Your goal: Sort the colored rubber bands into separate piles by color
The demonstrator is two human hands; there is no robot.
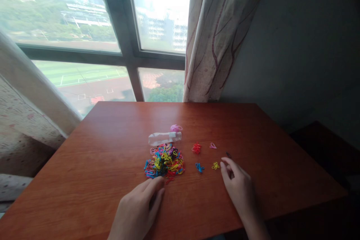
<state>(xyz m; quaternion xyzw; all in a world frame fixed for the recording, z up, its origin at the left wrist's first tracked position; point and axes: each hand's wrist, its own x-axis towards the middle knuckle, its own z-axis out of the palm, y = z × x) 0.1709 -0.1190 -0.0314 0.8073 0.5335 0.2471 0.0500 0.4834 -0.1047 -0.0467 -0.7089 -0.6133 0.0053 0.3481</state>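
Note:
A mixed pile of small coloured loops that look like rubber bands lies on the wooden table. My left hand rests at the pile's near edge, fingers curled, a gap between thumb and forefinger, and nothing visible in them. To the right, my right hand hovers low over the table with thumb and forefinger slightly apart. Close to its fingertips lie a yellow bunch and a dark loop. A blue bunch, a red bunch and a pink loop lie between the pile and this hand.
Behind the pile a clear plastic bottle lies on its side, its neck to the right. A pink coiled item sits just beyond it. The table meets a window with curtains at the back.

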